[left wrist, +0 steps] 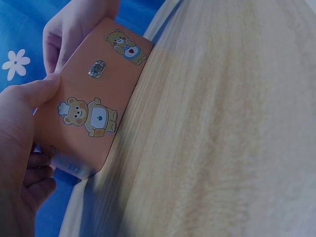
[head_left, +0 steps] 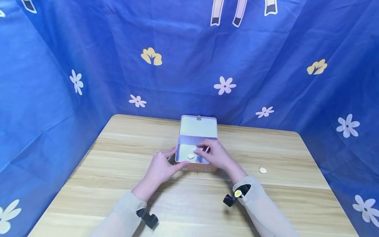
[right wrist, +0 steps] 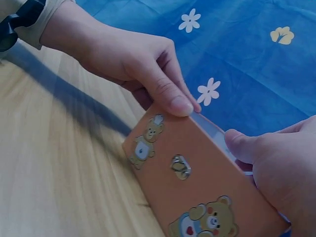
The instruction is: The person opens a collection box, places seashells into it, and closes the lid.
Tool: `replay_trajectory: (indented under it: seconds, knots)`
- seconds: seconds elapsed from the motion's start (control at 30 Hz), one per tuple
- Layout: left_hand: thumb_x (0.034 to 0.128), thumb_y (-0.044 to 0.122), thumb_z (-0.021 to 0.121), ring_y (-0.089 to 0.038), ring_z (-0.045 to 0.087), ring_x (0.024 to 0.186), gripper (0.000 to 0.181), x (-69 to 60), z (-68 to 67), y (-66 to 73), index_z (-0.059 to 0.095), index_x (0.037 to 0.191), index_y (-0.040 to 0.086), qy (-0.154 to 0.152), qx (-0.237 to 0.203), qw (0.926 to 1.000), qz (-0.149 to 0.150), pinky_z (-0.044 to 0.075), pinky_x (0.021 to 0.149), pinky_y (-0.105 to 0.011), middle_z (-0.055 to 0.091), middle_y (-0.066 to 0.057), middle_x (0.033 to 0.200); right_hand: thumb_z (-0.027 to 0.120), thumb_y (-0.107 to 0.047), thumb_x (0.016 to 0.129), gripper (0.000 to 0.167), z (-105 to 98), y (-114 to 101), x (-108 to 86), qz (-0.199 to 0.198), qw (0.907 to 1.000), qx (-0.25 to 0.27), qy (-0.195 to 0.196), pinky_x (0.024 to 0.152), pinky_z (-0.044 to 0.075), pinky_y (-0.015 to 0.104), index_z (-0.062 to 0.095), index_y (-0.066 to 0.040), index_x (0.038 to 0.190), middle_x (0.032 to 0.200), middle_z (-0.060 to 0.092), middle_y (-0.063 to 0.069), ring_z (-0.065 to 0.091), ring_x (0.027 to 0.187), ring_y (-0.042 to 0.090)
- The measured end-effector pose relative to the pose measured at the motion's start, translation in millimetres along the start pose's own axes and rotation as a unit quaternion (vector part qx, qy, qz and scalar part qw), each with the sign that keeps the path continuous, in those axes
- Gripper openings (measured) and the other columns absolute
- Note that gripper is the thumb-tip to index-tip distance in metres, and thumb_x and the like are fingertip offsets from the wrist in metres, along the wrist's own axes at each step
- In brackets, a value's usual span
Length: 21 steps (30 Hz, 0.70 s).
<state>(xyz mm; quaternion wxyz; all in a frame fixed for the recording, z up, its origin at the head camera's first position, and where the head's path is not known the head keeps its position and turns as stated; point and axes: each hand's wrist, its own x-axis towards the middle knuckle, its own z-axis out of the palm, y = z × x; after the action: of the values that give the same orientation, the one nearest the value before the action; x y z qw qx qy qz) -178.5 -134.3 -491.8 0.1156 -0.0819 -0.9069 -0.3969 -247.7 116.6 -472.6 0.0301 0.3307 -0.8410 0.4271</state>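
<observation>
An orange tin box [head_left: 196, 167] with bear pictures stands with its white-lined lid raised; its front and clasp show in the left wrist view [left wrist: 81, 89]. My left hand [head_left: 161, 168] grips its front left corner, thumb on the front rim, other fingers along the side. Inside the box lies a small white piece [head_left: 190, 156]. Reaching in from the right, my right hand [head_left: 217, 156] pinches a small pale piece [head_left: 197, 149] between thumb and fingers. In the right wrist view the front wall [right wrist: 197, 163] hides the right fingertips.
Another small white piece [head_left: 263, 170] lies on the wooden table [head_left: 281, 197], right of the box. Blue cloth [head_left: 183, 65] with flowers hangs behind the table and at both sides. Both wrists wear black camera mounts.
</observation>
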Motion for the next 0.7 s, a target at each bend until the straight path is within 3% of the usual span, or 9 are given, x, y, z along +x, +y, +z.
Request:
replay_trajectory:
  seconds: [0.33, 0.7]
  knots:
    - [0.0766, 0.07, 0.085, -0.006, 0.025, 0.042, 0.093, 2.0, 1.3, -3.3, 0.066, 0.139, 0.003, 0.003, -0.002, 1.0, 0.0, 0.04, 0.046, -0.032, 0.066, -0.017, 0.136, 0.083, -0.024, 0.096, 0.027, 7.1, 0.5, 0.4, 0.013, 0.998, -0.061, -0.003, 0.071, 0.057, 0.027, 0.08, -0.004, 0.114, 0.09, 0.071, -0.006, 0.065, 0.078, 0.01]
    - [0.0757, 0.069, 0.087, -0.007, 0.027, 0.043, 0.094, 4.0, 1.1, -3.1, 0.067, 0.138, 0.002, 0.003, -0.013, 0.9999, 0.003, 0.04, 0.047, -0.032, 0.065, -0.015, 0.136, 0.083, -0.026, 0.096, 0.031, 7.6, 0.3, -0.7, 0.028, 0.9968, -0.075, -0.001, 0.084, 0.06, 0.037, 0.078, -0.006, 0.119, 0.109, 0.078, 0.003, 0.072, 0.099, 0.021]
